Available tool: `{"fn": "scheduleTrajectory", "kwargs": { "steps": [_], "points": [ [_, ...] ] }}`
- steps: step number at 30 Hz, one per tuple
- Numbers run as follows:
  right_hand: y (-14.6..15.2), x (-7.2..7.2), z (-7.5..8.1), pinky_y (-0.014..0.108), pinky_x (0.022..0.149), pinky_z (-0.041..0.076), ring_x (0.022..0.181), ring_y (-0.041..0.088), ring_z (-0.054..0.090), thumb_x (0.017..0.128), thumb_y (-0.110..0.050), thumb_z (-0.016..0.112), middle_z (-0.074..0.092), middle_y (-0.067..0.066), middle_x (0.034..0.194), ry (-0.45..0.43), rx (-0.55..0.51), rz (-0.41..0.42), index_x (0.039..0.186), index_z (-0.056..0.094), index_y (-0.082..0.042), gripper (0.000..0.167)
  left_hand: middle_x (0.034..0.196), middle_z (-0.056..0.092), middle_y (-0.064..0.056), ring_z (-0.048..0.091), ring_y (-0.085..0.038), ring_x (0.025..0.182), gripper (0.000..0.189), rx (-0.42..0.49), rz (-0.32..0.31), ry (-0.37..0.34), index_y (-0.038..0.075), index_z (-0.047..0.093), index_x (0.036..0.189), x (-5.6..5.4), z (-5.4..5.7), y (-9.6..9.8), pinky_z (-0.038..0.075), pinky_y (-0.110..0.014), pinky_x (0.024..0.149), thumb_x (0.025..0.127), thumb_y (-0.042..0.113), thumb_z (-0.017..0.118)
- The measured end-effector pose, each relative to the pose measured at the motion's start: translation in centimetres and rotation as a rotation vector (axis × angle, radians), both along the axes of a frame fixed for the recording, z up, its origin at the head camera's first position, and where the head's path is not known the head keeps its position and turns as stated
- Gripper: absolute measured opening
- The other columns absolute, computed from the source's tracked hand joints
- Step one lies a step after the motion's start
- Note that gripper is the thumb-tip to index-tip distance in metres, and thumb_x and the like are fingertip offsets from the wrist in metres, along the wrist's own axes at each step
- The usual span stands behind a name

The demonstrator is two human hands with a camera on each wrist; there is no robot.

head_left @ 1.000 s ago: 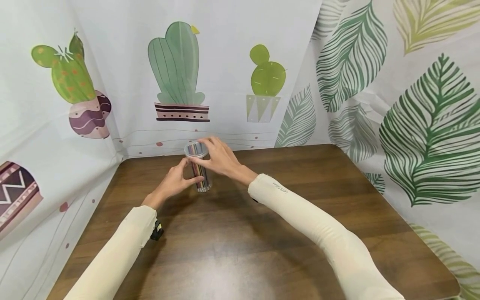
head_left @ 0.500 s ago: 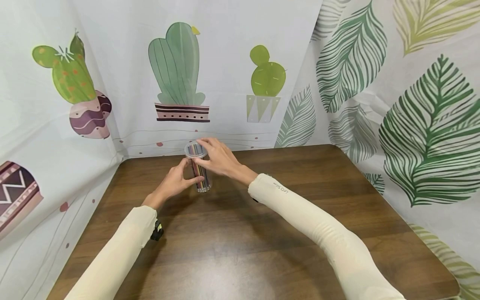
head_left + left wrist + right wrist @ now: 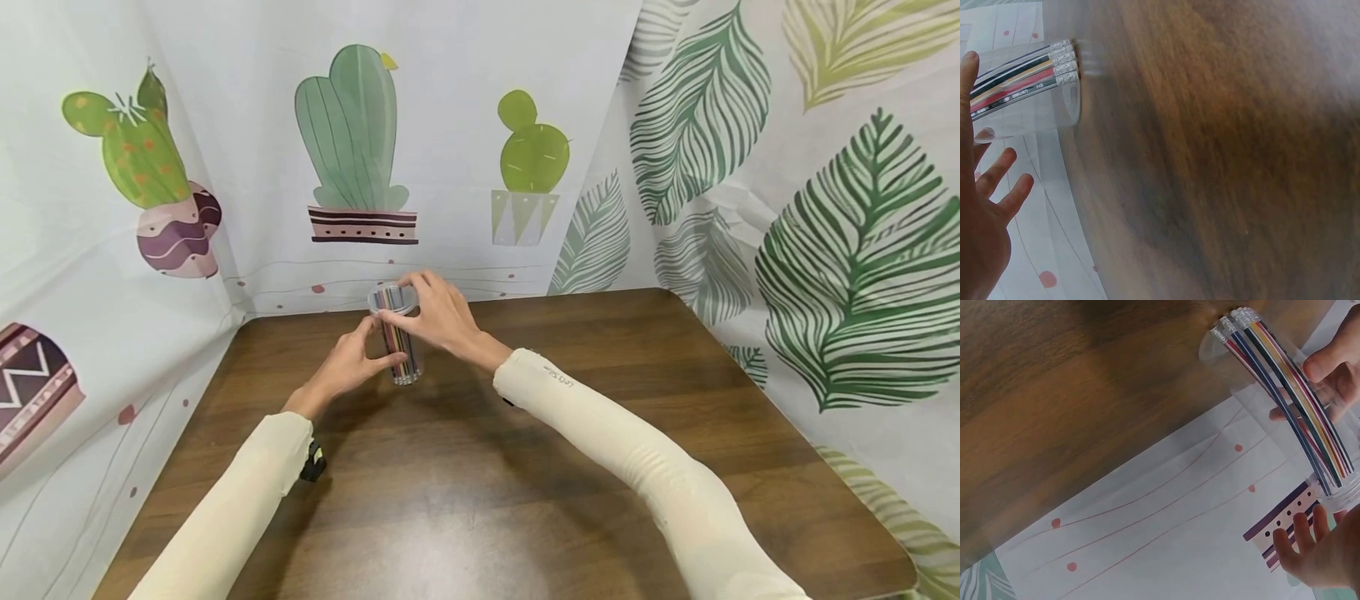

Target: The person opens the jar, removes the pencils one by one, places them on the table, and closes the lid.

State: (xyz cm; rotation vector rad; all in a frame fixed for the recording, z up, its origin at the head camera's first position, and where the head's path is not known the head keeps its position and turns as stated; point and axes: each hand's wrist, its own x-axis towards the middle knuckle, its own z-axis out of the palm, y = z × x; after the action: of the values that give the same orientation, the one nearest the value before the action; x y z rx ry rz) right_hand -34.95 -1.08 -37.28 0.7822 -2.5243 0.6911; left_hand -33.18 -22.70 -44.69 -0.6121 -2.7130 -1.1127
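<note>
A tall clear plastic jar [image 3: 1035,122] stands upright near the table's back edge. Several pencils [image 3: 397,340] with dark, red and yellow barrels stand inside it, their metal-ferrule ends at the bottom. My left hand [image 3: 345,362] holds the jar's side, thumb across the front and fingers behind. Up at the top, my right hand [image 3: 444,318] grips the round clear lid [image 3: 381,303] between thumb and fingers. In the right wrist view, the right hand's curled fingers [image 3: 1300,534] lie at the lid end, and the left thumb [image 3: 1322,365] presses against the jar wall.
The brown wood table [image 3: 480,467] extends toward me and to the right. Right behind the jar hangs a white cloth [image 3: 457,167] printed with cacti, and a leaf-patterned cloth [image 3: 705,250] covers the right side.
The right hand's thumb and fingers have shifted slightly around the lid, the thumb first right, then back left. The left hand and the jar stay in place.
</note>
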Motion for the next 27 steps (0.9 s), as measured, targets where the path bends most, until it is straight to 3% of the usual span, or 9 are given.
{"fn": "scheduleTrajectory", "kwargs": {
  "steps": [6,11,14,20,27],
  "points": [
    [-0.2,-0.06,0.08,0.039,0.101,0.05,0.126,0.019,0.057,0.096,-0.055,0.063,0.059,0.001,0.14,-0.006,0.022,0.033,0.145,0.056,-0.022,0.06,0.157,0.05,-0.013,0.05,-0.042,0.139,0.093,-0.002,-0.001,0.001,0.017,0.033,0.16,-0.08,0.12,0.04,0.041,-0.062,0.111,0.088,0.048,0.082],
    [-0.35,-0.01,-0.22,0.037,0.096,0.051,0.114,0.017,0.058,0.09,-0.069,0.066,0.057,0.002,0.137,0.005,0.016,-0.013,0.144,0.055,-0.022,0.072,0.155,0.05,-0.016,0.05,-0.044,0.139,0.091,-0.022,0.005,0.012,0.013,0.036,0.158,-0.07,0.09,0.06,0.041,-0.062,0.111,0.088,0.049,0.082],
    [-0.44,0.04,-0.36,0.036,0.094,0.051,0.108,0.017,0.058,0.089,-0.068,0.069,0.057,0.004,0.133,0.014,0.012,-0.03,0.138,0.057,-0.02,0.07,0.156,0.049,-0.017,0.049,-0.044,0.139,0.093,-0.021,0.006,0.005,0.013,0.035,0.158,-0.02,0.04,0.05,0.041,-0.062,0.111,0.088,0.051,0.082],
    [-0.76,0.19,-0.28,0.04,0.102,0.049,0.121,0.018,0.055,0.092,-0.054,0.068,0.056,0.004,0.136,0.014,0.018,-0.008,0.144,0.055,-0.021,0.063,0.157,0.048,-0.015,0.05,-0.042,0.139,0.093,-0.014,0.006,0.01,0.014,0.034,0.159,0.0,-0.06,-0.02,0.041,-0.062,0.111,0.088,0.049,0.082],
    [-0.79,0.28,-0.24,0.04,0.104,0.048,0.121,0.019,0.057,0.089,-0.068,0.068,0.059,0.003,0.136,0.014,0.004,-0.037,0.143,0.056,-0.019,0.074,0.152,0.054,-0.015,0.052,-0.04,0.137,0.083,-0.02,0.001,0.04,0.015,0.041,0.152,0.03,0.0,0.05,0.044,-0.061,0.109,0.088,0.047,0.083]
  ]
}}
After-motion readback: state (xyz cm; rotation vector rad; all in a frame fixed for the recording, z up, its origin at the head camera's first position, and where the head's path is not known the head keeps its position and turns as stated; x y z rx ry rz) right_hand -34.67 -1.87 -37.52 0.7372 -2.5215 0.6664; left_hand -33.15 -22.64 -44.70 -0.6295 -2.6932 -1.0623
